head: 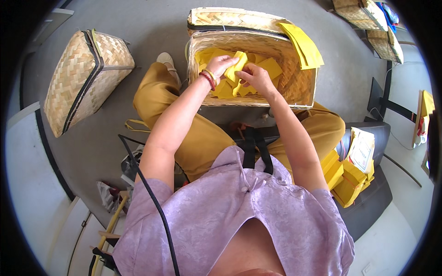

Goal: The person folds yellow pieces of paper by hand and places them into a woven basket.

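Note:
A rectangular woven bamboo basket (300, 86) stands before me, holding many loose folded yellow papers (271, 69). Above its inside, my left hand (221, 67) grips a folded yellow paper (232, 73) between thumb and fingers; a red bead bracelet and a gold-coloured bangle are on that wrist. My right hand (253, 76) pinches the right side of the same paper, its fingers curled. A flat stack of yellow paper (304, 46) hangs over the basket's right back corner. Behind the basket is the woven lid (238, 19), edged with a black band.
Another woven basket (89, 82) stands on the grey floor at left. Bundled yellow papers (348, 179), with a printed sheet on top, lie on a black leather seat (373, 200) at my right. More woven baskets (359, 13) are at top right. A black cord (152, 196) crosses my left side.

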Action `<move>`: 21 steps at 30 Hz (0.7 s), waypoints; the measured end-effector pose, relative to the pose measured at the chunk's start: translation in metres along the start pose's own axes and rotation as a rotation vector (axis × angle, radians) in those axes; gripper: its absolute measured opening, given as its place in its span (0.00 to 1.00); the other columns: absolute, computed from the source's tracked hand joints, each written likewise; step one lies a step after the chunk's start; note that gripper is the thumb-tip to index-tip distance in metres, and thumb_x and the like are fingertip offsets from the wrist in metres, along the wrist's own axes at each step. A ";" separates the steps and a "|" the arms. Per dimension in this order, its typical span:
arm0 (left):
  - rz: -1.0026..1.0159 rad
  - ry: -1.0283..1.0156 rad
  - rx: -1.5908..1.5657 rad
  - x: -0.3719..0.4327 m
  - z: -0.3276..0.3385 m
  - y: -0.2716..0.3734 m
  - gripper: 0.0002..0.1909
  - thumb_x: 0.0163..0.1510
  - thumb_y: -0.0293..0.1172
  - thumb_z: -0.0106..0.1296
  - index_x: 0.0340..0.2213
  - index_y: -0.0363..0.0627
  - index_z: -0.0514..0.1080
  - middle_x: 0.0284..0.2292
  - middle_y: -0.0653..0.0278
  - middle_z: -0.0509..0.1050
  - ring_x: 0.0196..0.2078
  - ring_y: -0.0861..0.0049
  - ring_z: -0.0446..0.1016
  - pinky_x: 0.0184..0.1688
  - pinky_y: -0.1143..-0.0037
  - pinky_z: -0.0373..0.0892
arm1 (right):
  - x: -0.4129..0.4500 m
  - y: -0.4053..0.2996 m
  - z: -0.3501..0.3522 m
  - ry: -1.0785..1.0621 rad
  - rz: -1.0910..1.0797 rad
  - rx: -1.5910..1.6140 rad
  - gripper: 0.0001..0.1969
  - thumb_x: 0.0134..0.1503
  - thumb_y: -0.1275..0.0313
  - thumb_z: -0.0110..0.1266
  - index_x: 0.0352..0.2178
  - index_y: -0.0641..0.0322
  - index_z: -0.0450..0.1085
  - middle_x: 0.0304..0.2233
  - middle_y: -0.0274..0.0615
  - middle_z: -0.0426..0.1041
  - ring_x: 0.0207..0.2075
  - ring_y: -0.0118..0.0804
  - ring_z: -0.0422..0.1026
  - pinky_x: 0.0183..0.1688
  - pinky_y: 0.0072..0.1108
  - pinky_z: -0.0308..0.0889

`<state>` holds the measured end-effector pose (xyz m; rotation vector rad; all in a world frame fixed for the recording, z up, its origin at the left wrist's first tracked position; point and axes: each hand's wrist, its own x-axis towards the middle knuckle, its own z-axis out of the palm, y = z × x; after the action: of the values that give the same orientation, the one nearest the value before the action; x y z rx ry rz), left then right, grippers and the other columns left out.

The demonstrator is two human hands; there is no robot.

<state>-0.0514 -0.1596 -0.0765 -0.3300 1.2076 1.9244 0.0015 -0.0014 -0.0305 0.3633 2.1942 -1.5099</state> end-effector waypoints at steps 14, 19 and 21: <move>0.134 0.069 0.079 0.009 -0.001 -0.002 0.12 0.45 0.35 0.55 0.28 0.38 0.70 0.23 0.66 0.73 0.24 0.85 0.71 0.27 0.83 0.68 | 0.009 0.066 -0.053 0.345 0.045 -0.280 0.09 0.46 0.71 0.47 0.25 0.67 0.70 0.16 0.42 0.71 0.18 0.29 0.70 0.24 0.19 0.66; 0.054 0.080 0.155 0.002 0.004 0.003 0.09 0.47 0.34 0.53 0.29 0.43 0.69 0.24 0.70 0.71 0.24 0.87 0.69 0.25 0.83 0.69 | -0.005 0.040 -0.042 0.340 0.035 0.019 0.11 0.49 0.68 0.49 0.25 0.68 0.70 0.16 0.39 0.71 0.17 0.24 0.69 0.23 0.16 0.66; 0.041 0.079 0.148 0.000 0.007 0.005 0.09 0.47 0.34 0.53 0.29 0.43 0.69 0.24 0.70 0.71 0.24 0.86 0.69 0.25 0.83 0.68 | -0.009 0.020 -0.027 0.248 0.008 0.033 0.14 0.48 0.65 0.53 0.26 0.68 0.70 0.18 0.39 0.71 0.18 0.24 0.69 0.23 0.15 0.66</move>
<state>-0.0538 -0.1545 -0.0700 -0.3071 1.4099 1.8591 0.0127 0.0314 -0.0341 0.5973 2.3529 -1.5706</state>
